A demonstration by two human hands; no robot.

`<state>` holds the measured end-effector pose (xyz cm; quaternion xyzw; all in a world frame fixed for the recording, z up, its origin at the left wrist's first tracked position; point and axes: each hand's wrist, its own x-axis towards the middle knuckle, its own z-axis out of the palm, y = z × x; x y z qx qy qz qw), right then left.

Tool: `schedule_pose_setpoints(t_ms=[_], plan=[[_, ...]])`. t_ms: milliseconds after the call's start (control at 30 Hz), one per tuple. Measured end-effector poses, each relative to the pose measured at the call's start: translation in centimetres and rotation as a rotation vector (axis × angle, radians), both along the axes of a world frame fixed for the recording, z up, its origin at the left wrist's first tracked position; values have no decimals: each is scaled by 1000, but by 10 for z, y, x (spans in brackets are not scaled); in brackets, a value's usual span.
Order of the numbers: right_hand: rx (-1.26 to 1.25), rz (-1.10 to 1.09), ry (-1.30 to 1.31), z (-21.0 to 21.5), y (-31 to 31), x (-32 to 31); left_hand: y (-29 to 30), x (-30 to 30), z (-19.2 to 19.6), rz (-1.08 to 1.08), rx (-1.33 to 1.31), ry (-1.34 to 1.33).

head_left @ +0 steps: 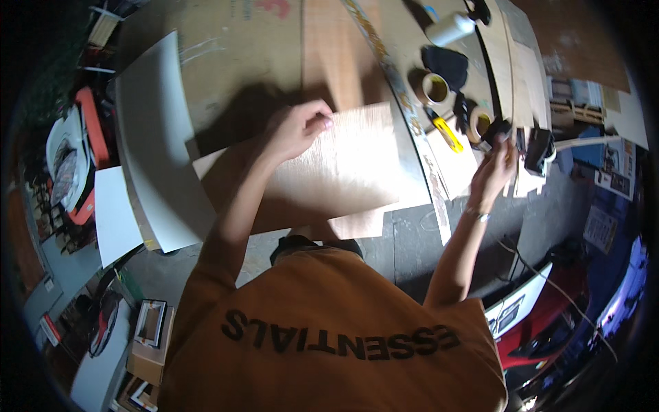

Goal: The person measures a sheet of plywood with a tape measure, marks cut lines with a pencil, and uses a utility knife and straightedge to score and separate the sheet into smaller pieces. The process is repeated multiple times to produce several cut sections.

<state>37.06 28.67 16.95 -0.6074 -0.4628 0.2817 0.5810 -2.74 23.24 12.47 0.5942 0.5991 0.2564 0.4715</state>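
Note:
A thin sheet of light wood (350, 161) lies across the near part of the table. My left hand (295, 134) is at its far edge, thumb and fingers closed together on that edge. To the right, my right hand (495, 168) is closed around a small black object (495, 132) whose kind I cannot make out. Between the hands, a long metal straightedge (406, 108) runs along the sheet's right side. Beyond it lies a yellow utility knife (449, 134), close to two tape rolls (417, 81).
A long reddish wood strip (333, 34) extends away behind the sheet. White curved panels (154, 130) stand at the left. A white bottle (449, 29) and a black cloth-like item (446, 65) lie at the far right, beside long boards (525, 82). A cable (563, 292) hangs lower right.

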Motion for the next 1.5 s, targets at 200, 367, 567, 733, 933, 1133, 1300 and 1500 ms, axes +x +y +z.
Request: schedule_pose_setpoints(t_ms=[200,367,567,733,933,1133,1300,1500], plan=[[-322,-32,91,-40,-148,12,6,72,-96,-218,173,171],[-335,161,-338,-33,-175,-18,-27,76,-75,134,295,165],[-165,895,-537,-32,-176,-83,-156,105,-12,88,-379,-735],[-292,936,-234,-45,-193,-123,-199,121,-30,692,-290,-1058],[-734,826,589,-67,-211,-141,-222,132,-38,924,-35,-948],[-647,983,414,-88,-189,-136,-211,115,-39,955,74,-553],[-280,870,-111,-118,-97,-53,-194,-24,-70,1172,171,146],[-293,513,-640,-179,-63,-31,-181,-125,-133,1028,390,286]])
